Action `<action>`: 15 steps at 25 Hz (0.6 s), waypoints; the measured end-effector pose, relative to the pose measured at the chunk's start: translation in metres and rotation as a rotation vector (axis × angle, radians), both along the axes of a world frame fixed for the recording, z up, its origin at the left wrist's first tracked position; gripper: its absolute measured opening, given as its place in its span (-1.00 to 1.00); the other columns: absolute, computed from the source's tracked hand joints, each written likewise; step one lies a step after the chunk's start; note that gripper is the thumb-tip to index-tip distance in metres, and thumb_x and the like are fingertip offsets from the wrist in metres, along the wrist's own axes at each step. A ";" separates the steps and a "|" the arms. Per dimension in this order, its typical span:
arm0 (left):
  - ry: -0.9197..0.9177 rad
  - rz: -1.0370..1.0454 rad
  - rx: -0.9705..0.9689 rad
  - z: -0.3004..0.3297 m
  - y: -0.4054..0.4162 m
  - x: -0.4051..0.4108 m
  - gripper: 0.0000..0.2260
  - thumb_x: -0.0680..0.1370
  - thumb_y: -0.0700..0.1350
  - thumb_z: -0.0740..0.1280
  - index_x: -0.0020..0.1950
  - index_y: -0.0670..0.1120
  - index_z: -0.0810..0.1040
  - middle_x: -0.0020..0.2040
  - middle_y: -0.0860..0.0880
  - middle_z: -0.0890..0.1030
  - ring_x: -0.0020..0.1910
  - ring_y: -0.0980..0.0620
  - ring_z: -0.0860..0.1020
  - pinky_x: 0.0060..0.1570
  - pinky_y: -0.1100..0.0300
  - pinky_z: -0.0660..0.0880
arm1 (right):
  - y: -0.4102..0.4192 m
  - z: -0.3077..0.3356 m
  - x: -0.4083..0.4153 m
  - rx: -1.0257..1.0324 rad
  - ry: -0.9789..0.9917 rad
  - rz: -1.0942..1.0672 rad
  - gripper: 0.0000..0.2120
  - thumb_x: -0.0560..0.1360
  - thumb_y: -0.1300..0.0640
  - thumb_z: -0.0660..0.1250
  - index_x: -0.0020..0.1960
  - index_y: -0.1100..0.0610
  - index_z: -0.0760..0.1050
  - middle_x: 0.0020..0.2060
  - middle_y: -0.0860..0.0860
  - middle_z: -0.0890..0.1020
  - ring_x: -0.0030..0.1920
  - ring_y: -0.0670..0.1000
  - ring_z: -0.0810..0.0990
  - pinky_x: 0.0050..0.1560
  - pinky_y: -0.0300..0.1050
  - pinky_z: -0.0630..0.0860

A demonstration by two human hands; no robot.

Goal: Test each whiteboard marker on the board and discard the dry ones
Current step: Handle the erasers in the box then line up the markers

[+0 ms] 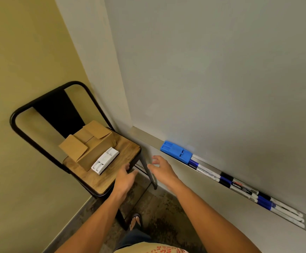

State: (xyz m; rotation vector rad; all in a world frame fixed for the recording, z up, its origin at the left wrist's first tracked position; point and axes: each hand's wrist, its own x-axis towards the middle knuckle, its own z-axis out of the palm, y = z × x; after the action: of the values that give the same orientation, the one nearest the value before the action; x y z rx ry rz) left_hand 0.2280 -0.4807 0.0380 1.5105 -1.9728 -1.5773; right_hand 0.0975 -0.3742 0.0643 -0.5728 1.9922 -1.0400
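A blank whiteboard [212, 79] fills the right of the head view. Along its metal ledge [144, 136] lie several whiteboard markers [240, 187] with blue and black caps, in a row running to the lower right. A blue eraser [176, 152] sits on the ledge at the markers' left end. My right hand [160, 169] hovers just below the ledge, left of the eraser, fingers relaxed and holding nothing. My left hand [125, 179] is over the front right corner of a chair seat, fingers loose and empty.
A black metal chair [29, 108] with a wooden seat stands left of the board against a yellow wall. On the seat rest an open cardboard box [88, 143] and a white eraser [104, 162]. A sandalled foot [135, 221] stands on the mottled floor.
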 end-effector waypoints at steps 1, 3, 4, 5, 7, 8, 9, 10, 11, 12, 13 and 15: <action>0.018 0.049 0.016 -0.002 -0.006 0.003 -0.50 0.57 -0.06 0.35 0.48 -0.08 0.32 0.41 -0.03 0.43 0.30 -0.04 0.48 0.31 -0.10 0.46 | -0.008 -0.001 0.001 0.004 -0.005 0.022 -0.51 0.60 0.00 0.31 0.50 -0.07 0.30 0.39 -0.04 0.47 0.32 -0.03 0.48 0.24 -0.12 0.43; 0.059 0.159 0.052 -0.003 -0.016 0.008 -0.60 0.58 -0.10 0.32 0.41 -0.06 0.39 0.28 -0.03 0.54 0.16 0.01 0.53 0.28 -0.01 0.46 | -0.023 -0.004 0.002 0.016 -0.002 0.059 -0.51 0.59 0.00 0.31 0.49 -0.07 0.31 0.37 -0.04 0.49 0.29 -0.05 0.49 0.25 -0.11 0.44; 0.072 0.218 0.065 -0.002 -0.024 0.011 -0.65 0.59 -0.11 0.31 0.38 -0.06 0.42 0.23 -0.03 0.56 0.12 0.02 0.54 0.25 0.03 0.46 | -0.033 -0.005 0.003 0.020 -0.002 0.075 -0.52 0.59 -0.01 0.31 0.48 -0.07 0.31 0.36 -0.04 0.49 0.27 -0.06 0.49 0.23 -0.13 0.43; 0.089 0.273 0.067 -0.003 -0.033 0.014 -0.64 0.59 -0.13 0.30 0.39 -0.09 0.42 0.26 -0.03 0.55 0.16 0.01 0.52 0.25 0.06 0.44 | -0.043 -0.006 0.004 0.023 -0.006 0.091 -0.52 0.59 -0.01 0.31 0.48 -0.07 0.31 0.36 -0.05 0.49 0.25 -0.08 0.48 0.22 -0.14 0.42; 0.087 0.361 0.048 -0.005 -0.050 0.021 -0.60 0.60 -0.15 0.29 0.44 -0.13 0.40 0.37 -0.04 0.48 0.30 -0.02 0.46 0.27 0.13 0.36 | -0.065 -0.008 0.005 0.038 -0.022 0.134 -0.51 0.59 0.00 0.32 0.49 -0.06 0.31 0.36 -0.05 0.48 0.27 -0.07 0.48 0.24 -0.14 0.43; 0.081 0.389 0.018 -0.006 -0.058 0.024 -0.59 0.60 -0.15 0.29 0.45 -0.13 0.38 0.39 -0.05 0.46 0.33 -0.03 0.44 0.27 0.14 0.35 | -0.077 -0.009 0.005 0.050 -0.028 0.157 -0.50 0.59 0.00 0.32 0.49 -0.06 0.30 0.36 -0.05 0.48 0.29 -0.06 0.48 0.28 -0.11 0.45; 0.079 0.404 -0.023 -0.009 -0.067 0.027 -0.60 0.61 -0.16 0.28 0.45 -0.13 0.38 0.40 -0.05 0.46 0.34 -0.03 0.44 0.28 0.13 0.35 | -0.089 -0.011 0.005 0.062 -0.027 0.180 -0.50 0.58 0.00 0.33 0.49 -0.06 0.30 0.36 -0.05 0.48 0.30 -0.04 0.49 0.32 -0.06 0.47; 0.080 0.400 -0.063 -0.010 -0.073 0.029 -0.60 0.61 -0.16 0.28 0.45 -0.12 0.38 0.41 -0.05 0.45 0.34 -0.03 0.45 0.30 0.11 0.37 | -0.099 -0.014 0.003 0.077 -0.026 0.200 -0.50 0.58 0.00 0.33 0.49 -0.07 0.31 0.35 -0.05 0.48 0.29 -0.04 0.51 0.33 -0.01 0.49; 0.081 0.390 -0.088 -0.014 -0.079 0.031 -0.61 0.61 -0.17 0.28 0.45 -0.11 0.37 0.41 -0.04 0.45 0.34 -0.03 0.45 0.31 0.08 0.39 | -0.108 -0.015 0.002 0.088 -0.027 0.217 -0.50 0.58 -0.01 0.33 0.49 -0.08 0.31 0.34 -0.06 0.49 0.27 -0.03 0.52 0.33 0.03 0.51; 0.084 0.395 -0.089 -0.017 -0.087 0.033 -0.61 0.61 -0.17 0.28 0.44 -0.10 0.38 0.40 -0.04 0.45 0.34 -0.04 0.45 0.32 0.07 0.39 | -0.119 -0.017 0.002 0.101 -0.027 0.236 -0.50 0.58 -0.01 0.33 0.49 -0.08 0.31 0.34 -0.06 0.49 0.26 -0.03 0.53 0.33 0.05 0.51; 0.092 0.421 -0.067 -0.021 -0.094 0.035 -0.61 0.61 -0.17 0.28 0.44 -0.10 0.38 0.40 -0.05 0.45 0.35 -0.04 0.45 0.31 0.08 0.39 | -0.130 -0.020 0.001 0.118 -0.023 0.256 -0.50 0.58 -0.01 0.33 0.49 -0.08 0.31 0.33 -0.07 0.49 0.26 -0.03 0.53 0.33 0.05 0.51; 0.100 0.486 0.007 -0.029 -0.106 0.041 -0.61 0.61 -0.16 0.27 0.44 -0.09 0.37 0.40 -0.05 0.46 0.34 -0.04 0.44 0.31 0.09 0.38 | -0.152 -0.024 0.002 0.153 -0.015 0.296 -0.50 0.58 0.00 0.32 0.49 -0.06 0.31 0.32 -0.07 0.50 0.26 -0.03 0.53 0.34 0.04 0.50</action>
State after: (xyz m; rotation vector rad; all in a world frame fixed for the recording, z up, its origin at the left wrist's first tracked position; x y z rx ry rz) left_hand 0.2690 -0.5867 0.0091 1.7091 -1.4038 -1.4140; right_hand 0.0995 -0.5261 0.0406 -0.7475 1.8838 -0.7040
